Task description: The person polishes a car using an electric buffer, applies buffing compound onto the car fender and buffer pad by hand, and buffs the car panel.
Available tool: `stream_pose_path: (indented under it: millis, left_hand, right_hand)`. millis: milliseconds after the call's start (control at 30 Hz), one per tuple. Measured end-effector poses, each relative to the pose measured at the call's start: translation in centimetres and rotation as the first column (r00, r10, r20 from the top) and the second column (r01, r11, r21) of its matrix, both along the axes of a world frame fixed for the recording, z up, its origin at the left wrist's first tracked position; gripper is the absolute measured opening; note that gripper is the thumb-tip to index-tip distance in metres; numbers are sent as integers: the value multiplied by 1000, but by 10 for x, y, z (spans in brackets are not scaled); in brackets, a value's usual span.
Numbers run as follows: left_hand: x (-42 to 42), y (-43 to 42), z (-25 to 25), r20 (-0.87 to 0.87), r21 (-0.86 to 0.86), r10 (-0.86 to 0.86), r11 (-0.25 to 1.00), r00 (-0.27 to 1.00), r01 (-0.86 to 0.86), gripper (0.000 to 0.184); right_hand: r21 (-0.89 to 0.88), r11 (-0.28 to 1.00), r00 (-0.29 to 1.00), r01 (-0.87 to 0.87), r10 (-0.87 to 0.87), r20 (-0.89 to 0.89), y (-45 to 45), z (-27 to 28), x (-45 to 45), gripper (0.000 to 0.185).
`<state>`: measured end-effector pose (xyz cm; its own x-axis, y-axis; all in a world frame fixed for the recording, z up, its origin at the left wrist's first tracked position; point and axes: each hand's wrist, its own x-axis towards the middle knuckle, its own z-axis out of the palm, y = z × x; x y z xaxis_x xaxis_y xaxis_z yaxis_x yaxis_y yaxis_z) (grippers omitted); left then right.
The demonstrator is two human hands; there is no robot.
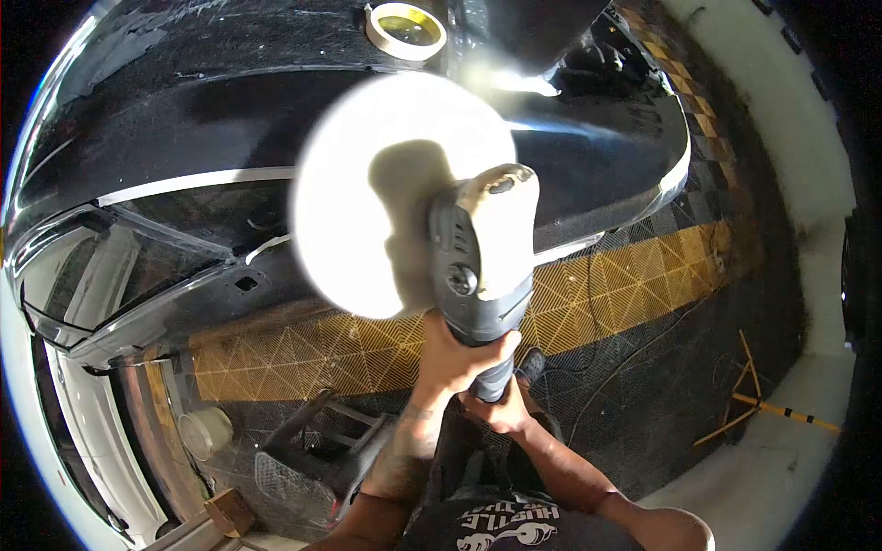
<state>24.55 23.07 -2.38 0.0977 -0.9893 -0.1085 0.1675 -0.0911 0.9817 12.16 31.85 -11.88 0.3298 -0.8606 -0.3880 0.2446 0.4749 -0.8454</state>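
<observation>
A power polisher (487, 248) with a dark body and a light-coloured top reaches up and away from me. At its far end is a large round white pad (340, 211), brightly lit and crossed by the tool's shadow. My left hand (467, 360) wraps round the body just above the handle. Lower down, my right hand (499, 409) grips the end of the handle. Behind the pad lies the glossy black car body (211, 124); whether the two touch, I cannot tell.
A tape roll (404, 52) rests on the black bodywork. Below stand a pale bucket (207, 432), a dark stool (354, 422) and a small brown box (228, 512). A white car (106, 450) is at left, a yellow-and-black stand (758, 404) at right. A cable crosses the tiled floor (634, 275).
</observation>
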Motion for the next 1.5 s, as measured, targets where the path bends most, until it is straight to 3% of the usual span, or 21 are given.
stream_pose_path:
  millis: [133, 167, 233, 333, 400, 467, 500, 600, 700, 733, 833, 933, 1000, 1100, 1133, 1233, 1267, 1300, 1333, 1433, 1500]
  left_hand:
    - [10, 5, 8, 67, 1, 95, 995, 993, -95, 42]
    - [12, 5, 8, -82, 19, 36, 999, 996, -35, 43]
    - [5, 9, 2, -111, -18, 74, 997, 991, -77, 42]
    - [-11, 12, -10, -95, -66, 112, 991, 989, -119, 44]
    - [-26, 11, -18, -96, 5, 46, 999, 994, -46, 45]
    - [-40, 10, -30, 40, 21, -7, 1000, 999, 6, 44]
    - [-48, 11, -32, -60, 77, -13, 997, 998, 17, 42]
    - [-51, 14, -42, -37, 96, -85, 991, 996, 88, 41]
    - [-35, 19, -31, -16, 64, -39, 997, 999, 40, 44]
    - [-29, 19, -31, 9, -25, 44, 999, 999, -44, 46]
    - [-1, 21, -22, -79, -24, 88, 996, 993, -90, 59]
    - [17, 18, -21, -107, -43, 62, 997, 992, -67, 71]
    - [8, 13, -15, -150, -19, 96, 995, 984, -100, 64]
    - [-22, -3, -9, -105, -89, 59, 994, 993, -69, 46]
    - [-35, -7, -15, -72, -73, 46, 996, 996, -52, 46]
    - [-63, -24, -26, 10, 15, -164, 986, 986, 164, 47]
    - [-72, -29, -24, 72, 44, -199, 980, 977, 196, 49]
    - [-84, -31, -40, -44, 35, -222, 974, 974, 223, 49]
    - [-88, -37, -42, -9, 18, -283, 959, 959, 283, 47]
    - [-91, -34, -44, -32, 4, -221, 975, 975, 221, 39]
    - [-74, -28, -41, 71, 18, -222, 975, 972, 222, 41]
  right_hand:
    - [-95, 995, 998, -1, -5, -66, -5, 7, 7, 28]
    - [-97, 995, 998, -1, -6, -67, -7, 11, 4, 28]
    - [-149, 986, 981, -75, 46, -189, -11, 21, -3, 30]
    - [-141, 979, 974, -150, 122, -188, -10, 14, -28, 33]
    - [-20, 998, 993, -67, 65, -102, 8, -13, -43, 36]
    - [36, 999, 997, -23, 26, -70, 13, -16, -55, 35]
    - [78, 997, 994, -28, 35, -100, 15, -9, -61, 36]
    - [93, 995, 992, 45, -33, -124, 25, -4, -57, 30]
    - [78, 996, 983, -41, 54, -175, 28, -9, -48, 42]
    - [68, 998, 996, -9, 14, -83, 24, -12, -36, 48]
    - [-71, 980, 970, -188, 174, -171, -6, 4, -23, 59]
    - [-166, 943, 933, -289, 240, -267, -25, 21, -20, 47]
    - [-166, 948, 935, -270, 217, -280, -27, 27, -21, 39]
    - [-32, 999, 994, -33, 30, -102, -9, -2, -36, 33]
    - [-72, 996, 995, -48, 42, -88, -6, -12, -47, 29]
    - [112, 989, 994, 101, -96, -43, -9, 11, -66, 23]
    - [91, 991, 994, 96, -90, -66, -3, -5, -74, 24]
    - [85, 987, 982, 137, -124, -139, 4, -20, -79, 24]
    - [77, 981, 965, 177, -158, -209, 8, -31, -83, 24]
    - [139, 972, 975, 188, -168, -144, 13, -32, -78, 26]
    - [170, 968, 982, 182, -172, -75, 15, -24, -69, 32]
